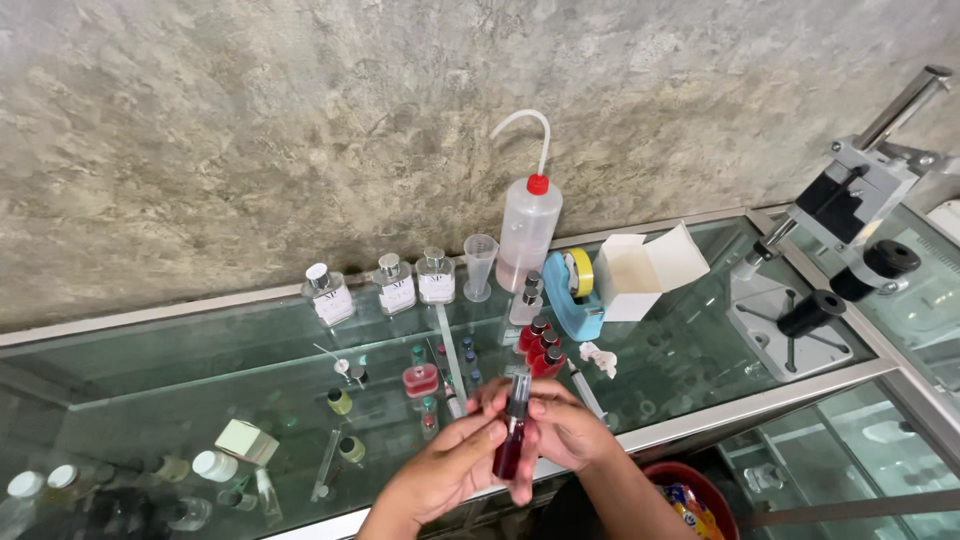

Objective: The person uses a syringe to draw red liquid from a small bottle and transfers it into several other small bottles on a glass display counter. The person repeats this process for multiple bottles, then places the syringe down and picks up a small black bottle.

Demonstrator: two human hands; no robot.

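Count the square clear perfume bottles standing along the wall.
3, in a row on the glass counter by the wall: the left perfume bottle, the middle perfume bottle and the right perfume bottle, beside the measuring cup. None seems hidden.

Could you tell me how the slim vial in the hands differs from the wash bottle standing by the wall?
The slim vial is narrow, filled with dark red liquid, and held above the glass counter by the left hand and right hand. The wash bottle is much wider, translucent white with a red cap and bent spout, and stands untouched on the counter. Both are upright.
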